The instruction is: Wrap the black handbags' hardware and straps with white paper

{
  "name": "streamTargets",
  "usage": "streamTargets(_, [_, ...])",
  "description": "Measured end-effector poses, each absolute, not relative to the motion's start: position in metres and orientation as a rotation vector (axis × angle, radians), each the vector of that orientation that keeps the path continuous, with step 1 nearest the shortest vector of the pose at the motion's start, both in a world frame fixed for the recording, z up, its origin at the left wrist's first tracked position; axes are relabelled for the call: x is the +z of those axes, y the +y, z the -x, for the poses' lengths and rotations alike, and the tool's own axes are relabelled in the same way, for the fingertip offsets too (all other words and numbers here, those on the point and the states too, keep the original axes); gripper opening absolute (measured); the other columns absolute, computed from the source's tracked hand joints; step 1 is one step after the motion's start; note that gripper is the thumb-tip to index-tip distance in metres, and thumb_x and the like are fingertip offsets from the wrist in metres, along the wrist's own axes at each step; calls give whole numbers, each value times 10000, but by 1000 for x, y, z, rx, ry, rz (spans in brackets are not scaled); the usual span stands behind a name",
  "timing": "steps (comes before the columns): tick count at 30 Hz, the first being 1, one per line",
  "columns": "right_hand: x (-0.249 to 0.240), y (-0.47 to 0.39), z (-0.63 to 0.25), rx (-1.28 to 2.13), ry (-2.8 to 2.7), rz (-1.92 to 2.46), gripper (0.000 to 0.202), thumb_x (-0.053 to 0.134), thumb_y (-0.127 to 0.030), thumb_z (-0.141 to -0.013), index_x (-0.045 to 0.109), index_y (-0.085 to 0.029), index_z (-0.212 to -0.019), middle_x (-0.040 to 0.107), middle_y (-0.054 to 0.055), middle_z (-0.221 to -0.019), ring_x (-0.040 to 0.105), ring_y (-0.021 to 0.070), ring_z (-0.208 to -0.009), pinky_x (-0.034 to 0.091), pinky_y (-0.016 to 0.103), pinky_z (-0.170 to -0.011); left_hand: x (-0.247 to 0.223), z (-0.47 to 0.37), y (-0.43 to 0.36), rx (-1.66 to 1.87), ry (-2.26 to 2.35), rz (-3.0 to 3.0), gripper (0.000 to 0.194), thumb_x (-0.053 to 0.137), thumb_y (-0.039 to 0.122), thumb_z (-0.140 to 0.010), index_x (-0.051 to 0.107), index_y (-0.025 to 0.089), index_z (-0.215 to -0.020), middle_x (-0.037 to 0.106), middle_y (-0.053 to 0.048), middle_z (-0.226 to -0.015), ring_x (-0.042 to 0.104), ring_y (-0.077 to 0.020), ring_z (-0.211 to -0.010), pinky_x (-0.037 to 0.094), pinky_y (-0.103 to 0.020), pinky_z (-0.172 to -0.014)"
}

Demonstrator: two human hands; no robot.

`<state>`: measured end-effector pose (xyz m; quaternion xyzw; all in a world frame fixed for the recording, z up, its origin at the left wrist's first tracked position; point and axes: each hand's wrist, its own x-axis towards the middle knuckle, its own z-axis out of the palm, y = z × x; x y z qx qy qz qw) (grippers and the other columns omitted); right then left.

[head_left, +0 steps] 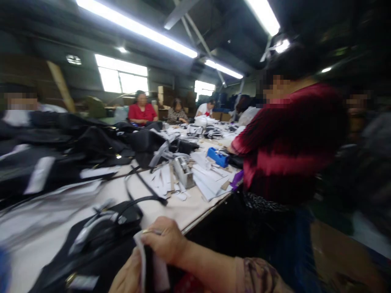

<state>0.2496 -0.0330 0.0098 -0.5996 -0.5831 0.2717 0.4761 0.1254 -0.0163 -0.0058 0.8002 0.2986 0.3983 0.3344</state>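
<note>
At the bottom centre, my right hand (166, 240) is closed on the top edge of a white sheet (160, 270) with a dark layer beside it. Lower and to the left, my left hand (128, 272) presses its fingers against the same white piece; its lower part is cut off by the frame. A black bag (106, 260) with a strap, a wrapped handle and a gold-coloured fitting lies on the table just left of my hands.
Black bags (91, 142) are piled along the left of the pale table (119, 189). White papers (210, 179), a grey tape dispenser (183, 173) and a blue one (217, 157) lie ahead. A person in red (290, 142) stands at the right; others sit farther back.
</note>
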Motion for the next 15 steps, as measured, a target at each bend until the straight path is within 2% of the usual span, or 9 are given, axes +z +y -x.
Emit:
streamTargets(2, [9, -35, -248, 602, -1440, 1445, 337, 570, -279, -854, 535, -182, -533, 499, -37, -581, 481, 112, -640, 411, 235, -687, -6, -103, -25, 977, 933, -1987, 583, 359, 658, -906, 701, 206, -1046, 742, -71, -849, 676, -245, -794, 560, -332, -784])
streamTargets(3, [8, -35, -248, 605, -1414, 1441, 289, 567, -277, -856, 585, -179, -585, 544, -20, -644, 501, 124, -677, 418, 243, -692, -6, -99, -29, 904, 958, -1917, 567, 295, 588, -966, 680, 188, -1078, 737, -68, -893, 672, -214, -800, 557, -308, -780])
streamTargets(6, [7, -37, -255, 811, -1428, 1363, 305, 560, -387, -892, 670, -163, -717, 579, 10, -730, 512, 141, -695, 430, 252, -652, -5, -104, -32, 803, 921, -1441, 539, 398, 611, -946, 647, 137, -997, 692, -75, -876, 621, -198, -793, 517, -282, -714])
streamTargets(10, [4, -50, -272, 1353, -1223, 1101, 468, 580, -553, -878, 707, -153, -1087, 657, 61, -857, 574, 164, -717, 473, 290, -663, -3, -103, -32, 793, 833, -1241, 490, 487, 621, -910, 609, 147, -936, 642, -34, -822, 549, -145, -690, 440, -234, -611])
streamTargets(12, [0, -56, -278, 1502, -1115, 1000, 522, 637, -550, -843, 684, -161, -1189, 679, 81, -880, 589, 168, -710, 485, 313, -677, -5, -98, -33, 760, 786, -1201, 468, 466, 599, -930, 596, 149, -946, 617, -14, -769, 517, -120, -621, 409, -223, -565])
streamTargets(15, [-5, -57, -279, 1518, -1149, 1026, 494, 735, -455, -796, 689, -180, -1204, 678, 43, -815, 542, 126, -626, 459, 271, -617, -10, -97, -36, 731, 776, -1167, 452, 452, 590, -938, 575, 155, -953, 555, 21, -666, 477, -103, -537, 368, -212, -506])
